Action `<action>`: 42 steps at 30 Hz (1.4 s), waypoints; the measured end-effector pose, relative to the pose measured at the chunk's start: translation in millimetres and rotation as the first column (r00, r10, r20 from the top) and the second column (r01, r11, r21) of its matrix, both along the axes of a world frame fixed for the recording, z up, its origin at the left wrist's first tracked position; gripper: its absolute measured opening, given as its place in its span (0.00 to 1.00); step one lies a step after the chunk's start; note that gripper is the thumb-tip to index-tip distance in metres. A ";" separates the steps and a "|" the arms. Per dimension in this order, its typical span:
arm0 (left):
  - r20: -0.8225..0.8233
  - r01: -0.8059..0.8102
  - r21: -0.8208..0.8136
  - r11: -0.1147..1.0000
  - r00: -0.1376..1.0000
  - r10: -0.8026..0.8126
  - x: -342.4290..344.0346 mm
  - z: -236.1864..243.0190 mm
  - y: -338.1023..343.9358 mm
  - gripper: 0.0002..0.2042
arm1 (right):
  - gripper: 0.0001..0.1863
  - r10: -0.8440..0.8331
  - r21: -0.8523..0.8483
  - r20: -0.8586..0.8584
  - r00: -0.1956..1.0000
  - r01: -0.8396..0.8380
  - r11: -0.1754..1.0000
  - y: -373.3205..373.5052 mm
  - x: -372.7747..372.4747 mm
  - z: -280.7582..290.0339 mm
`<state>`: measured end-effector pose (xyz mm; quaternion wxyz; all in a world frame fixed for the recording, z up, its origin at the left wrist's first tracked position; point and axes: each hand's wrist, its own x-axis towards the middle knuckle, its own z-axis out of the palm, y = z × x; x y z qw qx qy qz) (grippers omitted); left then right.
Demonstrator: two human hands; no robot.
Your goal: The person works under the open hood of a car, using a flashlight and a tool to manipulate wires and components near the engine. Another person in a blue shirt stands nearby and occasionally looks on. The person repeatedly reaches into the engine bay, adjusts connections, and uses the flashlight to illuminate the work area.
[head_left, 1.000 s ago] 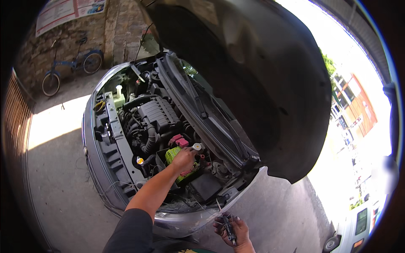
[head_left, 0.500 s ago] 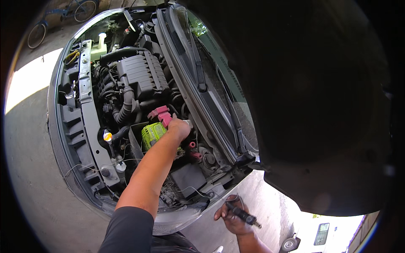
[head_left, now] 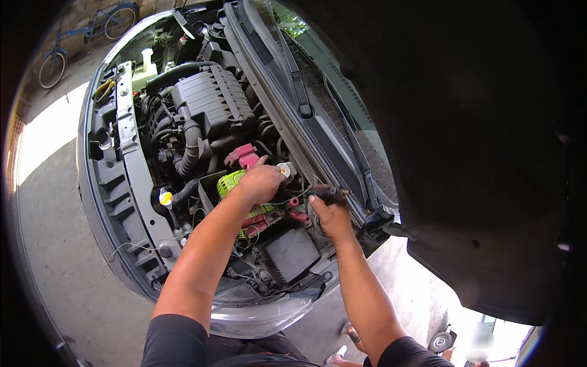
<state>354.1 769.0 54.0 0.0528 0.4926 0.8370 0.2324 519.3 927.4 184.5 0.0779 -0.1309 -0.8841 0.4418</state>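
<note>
At left, a yellow-and-white metal radiator cap point(head_left: 166, 198) sits on the front of the engine bay. To its right and further back lies a grey ribbed plastic engine cover point(head_left: 211, 101). The yellow-green box-shaped battery point(head_left: 227, 183) is located between the radiator cap and the left hand point(head_left: 262, 183), partly covered by the left forearm. The left hand is narrow and angled down over the battery, index finger beside a pink-red plastic terminal cover point(head_left: 244, 156); whether it grips anything cannot be told. A white round reservoir cap point(head_left: 284, 172) stands just right of it. A thin pale wire point(head_left: 282, 202) extends between the two hands. At right, the right hand point(head_left: 332, 217) is closed around a black cylindrical tool point(head_left: 329, 195) with a metal tip.

Change: the right hand, half a second ago outside the fender, is now above the bay. The left hand stays at the battery. Both hands now appear positioned for work there.
</note>
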 end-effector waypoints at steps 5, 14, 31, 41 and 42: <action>-0.002 -0.010 0.022 1.000 1.000 0.010 -0.8 -6.5 -0.4 0.10 | 0.18 -0.013 0.111 -0.017 1.000 0.015 0.994 -1.0 -32.4 -27.5; 0.007 -0.016 0.024 1.000 1.000 0.015 -2.1 -3.3 -0.9 0.10 | 0.19 -0.007 0.110 -0.021 1.000 0.009 0.994 1.0 -38.1 -36.1; 0.006 -0.023 0.003 1.000 1.000 0.023 0.2 0.3 -0.8 0.08 | 0.18 -0.090 0.071 0.038 0.995 0.088 0.994 7.8 -23.6 -58.7; 0.012 -0.020 -0.002 1.000 1.000 0.020 0.9 -1.0 3.1 0.08 | 0.17 -0.078 -0.008 0.018 0.997 0.078 0.997 9.8 -17.4 -63.3; 0.016 -0.023 0.007 1.000 1.000 0.023 0.2 -1.9 1.4 0.08 | 0.17 -0.086 -0.051 -0.009 0.996 0.086 0.995 5.6 -17.8 -59.9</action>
